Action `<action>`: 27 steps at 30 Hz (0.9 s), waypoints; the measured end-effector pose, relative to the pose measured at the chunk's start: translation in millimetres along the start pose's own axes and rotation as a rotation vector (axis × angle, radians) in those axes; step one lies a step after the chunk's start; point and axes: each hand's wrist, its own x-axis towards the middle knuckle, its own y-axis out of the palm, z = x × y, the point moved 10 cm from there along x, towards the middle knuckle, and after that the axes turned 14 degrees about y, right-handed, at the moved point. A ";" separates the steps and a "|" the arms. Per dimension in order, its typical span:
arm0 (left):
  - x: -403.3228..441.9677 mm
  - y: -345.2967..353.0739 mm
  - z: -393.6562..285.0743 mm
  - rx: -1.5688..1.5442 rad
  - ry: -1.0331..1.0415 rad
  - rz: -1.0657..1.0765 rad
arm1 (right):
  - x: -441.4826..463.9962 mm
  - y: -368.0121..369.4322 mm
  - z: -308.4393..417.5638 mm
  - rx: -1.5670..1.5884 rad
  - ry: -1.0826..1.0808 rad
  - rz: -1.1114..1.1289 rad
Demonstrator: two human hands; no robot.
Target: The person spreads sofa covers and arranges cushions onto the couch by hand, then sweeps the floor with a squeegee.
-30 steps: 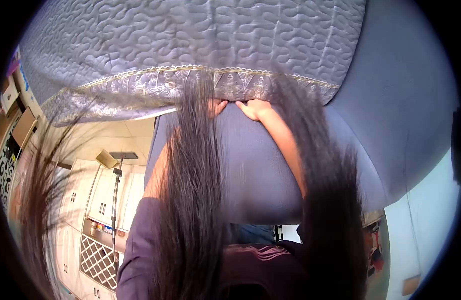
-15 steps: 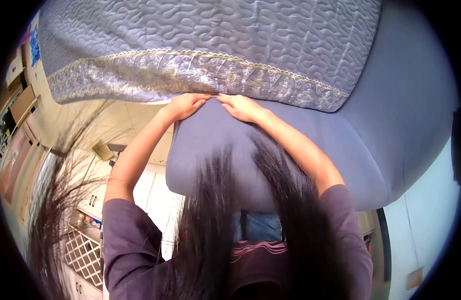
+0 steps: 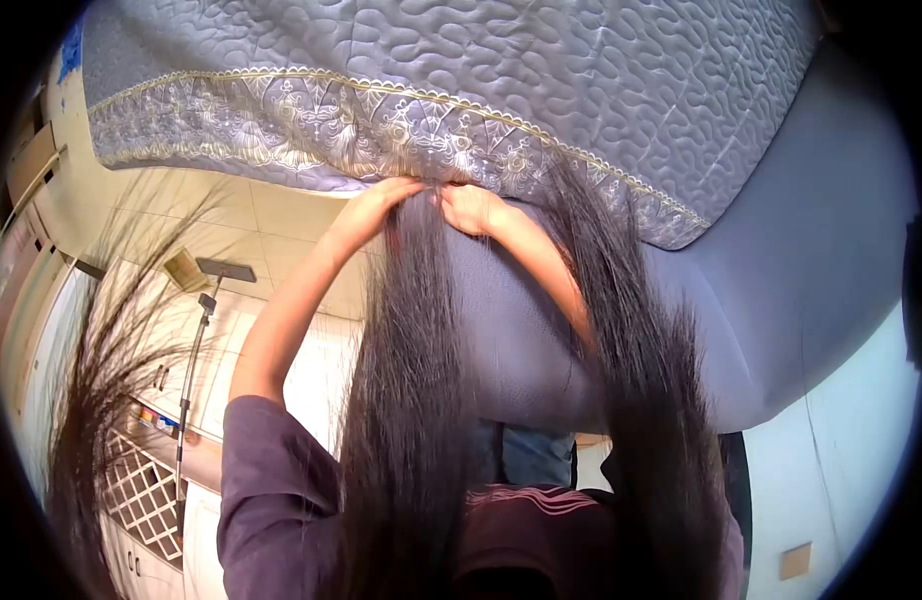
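A grey quilted cover [image 3: 461, 50] with a lace-patterned border lies over a blue-grey padded sofa [image 3: 521, 340]. At the border's lower edge, near the sofa's front left corner, my left hand [image 3: 379, 203] has its fingers closed on the cover's edge. My right hand [image 3: 473, 209] is beside it, its fingers bent and pressed at the same edge. Both fingertips are partly hidden under the fabric and by long dark hair [image 3: 411, 400], which hangs down in front of the view.
At the lower left stand pale cabinets [image 3: 146, 565] with a lattice rack [image 3: 141, 495]. A long-handled mop [image 3: 193, 370] and a dustpan [image 3: 184, 270] are by them. A light blue wall [image 3: 831, 450] is at the right.
Both hands have shifted left along the cover's edge, and my right hand has gone from stretched to bent fingers. The hair has swung across the view.
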 end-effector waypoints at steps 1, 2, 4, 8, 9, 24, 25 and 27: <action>2.3 2.5 7.0 -0.018 -0.028 0.089 | 10.0 9.5 -3.6 0.002 0.030 0.065; 5.0 6.4 14.7 -0.033 -0.054 0.177 | 15.1 15.8 -4.8 -0.006 0.032 0.067; 11.4 10.2 21.6 0.048 -0.090 0.244 | 21.1 6.5 -5.1 0.051 0.049 -0.102; 11.7 28.1 43.9 0.219 -0.205 0.374 | 38.3 9.4 -11.9 0.105 0.182 -0.098; 8.8 35.8 53.9 0.258 -0.312 0.486 | 41.1 9.8 -13.3 0.144 0.209 -0.054; -20.9 6.6 54.6 0.216 -0.438 -0.018 | 32.8 3.4 -6.5 0.109 0.197 -0.027; -24.4 8.5 65.0 0.220 -0.473 -0.003 | 36.1 -0.3 -5.9 0.127 0.190 -0.055; -32.0 13.6 76.5 0.212 -0.527 0.014 | 39.8 8.2 -5.7 0.141 0.184 -0.061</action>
